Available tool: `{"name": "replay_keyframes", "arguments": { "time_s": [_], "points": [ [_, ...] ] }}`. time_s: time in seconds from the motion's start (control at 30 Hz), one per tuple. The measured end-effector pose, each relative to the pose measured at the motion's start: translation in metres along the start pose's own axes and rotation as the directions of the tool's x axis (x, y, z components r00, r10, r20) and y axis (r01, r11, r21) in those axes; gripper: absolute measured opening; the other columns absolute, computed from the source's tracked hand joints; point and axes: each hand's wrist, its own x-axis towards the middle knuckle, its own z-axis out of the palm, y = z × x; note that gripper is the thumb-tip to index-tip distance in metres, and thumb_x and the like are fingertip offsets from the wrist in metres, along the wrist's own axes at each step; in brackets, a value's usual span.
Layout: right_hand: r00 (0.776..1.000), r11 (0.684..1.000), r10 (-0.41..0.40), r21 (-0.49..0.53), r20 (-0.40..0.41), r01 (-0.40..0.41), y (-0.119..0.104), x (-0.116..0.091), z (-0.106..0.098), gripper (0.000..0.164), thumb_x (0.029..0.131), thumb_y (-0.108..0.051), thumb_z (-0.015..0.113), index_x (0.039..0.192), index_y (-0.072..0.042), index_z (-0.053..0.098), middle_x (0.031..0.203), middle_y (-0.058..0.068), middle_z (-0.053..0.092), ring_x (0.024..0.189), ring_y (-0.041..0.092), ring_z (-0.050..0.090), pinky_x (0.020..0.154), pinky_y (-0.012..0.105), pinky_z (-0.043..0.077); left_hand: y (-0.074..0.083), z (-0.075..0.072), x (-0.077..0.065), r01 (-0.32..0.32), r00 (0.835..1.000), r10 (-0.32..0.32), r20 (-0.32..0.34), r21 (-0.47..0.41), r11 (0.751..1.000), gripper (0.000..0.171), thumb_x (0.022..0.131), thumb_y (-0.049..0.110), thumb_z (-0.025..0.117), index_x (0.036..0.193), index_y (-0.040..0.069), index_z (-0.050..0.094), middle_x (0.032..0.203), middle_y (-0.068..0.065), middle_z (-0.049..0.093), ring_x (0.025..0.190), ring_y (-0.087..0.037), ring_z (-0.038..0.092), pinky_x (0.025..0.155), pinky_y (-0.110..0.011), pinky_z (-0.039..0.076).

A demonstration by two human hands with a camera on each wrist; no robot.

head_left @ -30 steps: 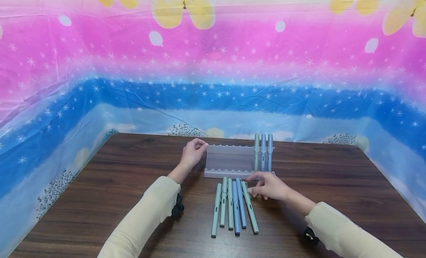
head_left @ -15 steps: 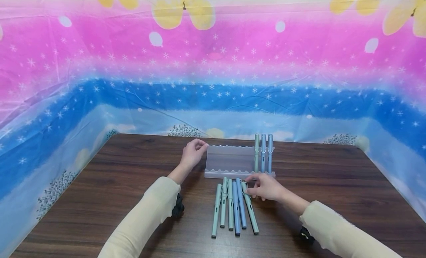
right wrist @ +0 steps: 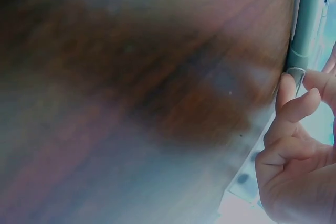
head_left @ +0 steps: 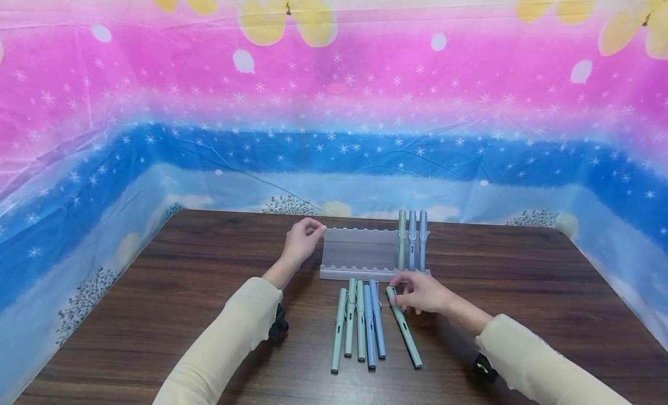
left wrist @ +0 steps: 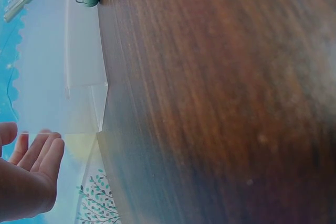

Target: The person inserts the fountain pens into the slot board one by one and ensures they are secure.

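My left hand (head_left: 301, 242) pinches the upper left corner of a clear plastic pen stand (head_left: 360, 251) with scalloped edges. In the left wrist view, its fingers (left wrist: 48, 156) are at the stand's side edge. My right hand (head_left: 424, 292) pinches the capped end of a light green pen (head_left: 407, 329), which slants apart from the others on the table. Its thumb and fingertips close around that end in the right wrist view, where the pen (right wrist: 307, 19) is partly cut off. Two blue pens (head_left: 412, 237) and a green pen (head_left: 402, 237) stand upright at the stand's right end.
Several green and blue pens lie side by side in front of the stand, among them a green pen (head_left: 339, 332) at the left and a blue pen (head_left: 378, 324) at the right. The brown wooden table (head_left: 209, 335) meets a patterned cloth backdrop (head_left: 334, 149).
My right hand has closed on the rightmost green pen and drawn it rightward, leaving a gap beside the blue pens. The left hand and the stand keep their place.
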Motion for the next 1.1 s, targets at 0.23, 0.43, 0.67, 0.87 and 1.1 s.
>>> {"name": "replay_keyframes", "arguments": {
  "time_s": [0.23, 0.43, 0.67, 0.87, 1.1],
  "points": [
    [1.000, 1.000, -0.026, 0.008, 0.006, 0.026, -0.0008, 0.0010, 0.0021, 0.035, 0.081, -0.017, 0.065, 0.106, 0.002, 0.051, 0.059, 0.004, 0.056, 0.043, 0.016, 0.047, 0.040, 0.028, 0.041, 0.0002, -0.0003, 0.0002, -0.002, 1.000, 0.002, 0.002, -0.002, 1.000, 0.018, 0.087, 0.019, 0.056, 0.093, 0.002, 0.058, 0.102, -0.014, 0.061, 0.101, -0.027, 0.054, 0.083, -0.038, 0.042],
    [1.000, 1.000, -0.016, -0.026, -0.008, 0.016, -0.0021, 0.0022, 0.0046, 0.038, 0.080, -0.021, 0.066, 0.106, 0.001, 0.051, 0.057, 0.003, 0.055, 0.040, 0.014, 0.044, 0.040, 0.028, 0.040, 0.0006, -0.0001, 0.0005, -0.006, 1.000, 0.006, -0.002, 0.006, 1.000, 0.018, 0.087, 0.019, 0.056, 0.093, 0.002, 0.058, 0.100, -0.014, 0.062, 0.098, -0.026, 0.055, 0.081, -0.038, 0.043],
    [1.000, 0.996, -0.016, -0.091, -0.022, 0.014, -0.0031, 0.0028, 0.0062, 0.037, 0.078, -0.022, 0.068, 0.105, -0.002, 0.052, 0.057, -0.001, 0.054, 0.039, 0.012, 0.043, 0.039, 0.027, 0.039, 0.0006, -0.0002, 0.0005, 0.000, 1.000, 0.000, -0.004, 0.007, 1.000, 0.018, 0.087, 0.019, 0.056, 0.092, 0.002, 0.058, 0.101, -0.015, 0.061, 0.100, -0.027, 0.054, 0.082, -0.038, 0.043],
    [0.996, 0.980, -0.074, -0.190, -0.046, 0.064, -0.0037, 0.0024, 0.0057, 0.035, 0.076, -0.023, 0.069, 0.101, -0.003, 0.053, 0.062, -0.004, 0.052, 0.050, 0.010, 0.047, 0.046, 0.025, 0.040, 0.0008, 0.0002, 0.0001, 0.004, 1.000, -0.004, -0.007, 0.007, 1.000, 0.017, 0.087, 0.018, 0.056, 0.093, 0.002, 0.058, 0.101, -0.015, 0.061, 0.099, -0.027, 0.055, 0.081, -0.038, 0.043],
    [0.993, 0.968, -0.105, -0.234, -0.060, 0.088, -0.0043, 0.0010, 0.0043, 0.033, 0.076, -0.021, 0.069, 0.098, -0.005, 0.052, 0.062, -0.005, 0.051, 0.053, 0.009, 0.047, 0.048, 0.025, 0.039, 0.0012, 0.0004, -0.0004, 0.005, 1.000, -0.005, -0.002, 0.005, 1.000, 0.016, 0.087, 0.017, 0.056, 0.092, 0.002, 0.058, 0.103, -0.014, 0.060, 0.100, -0.027, 0.054, 0.083, -0.039, 0.042]
  ]
}}
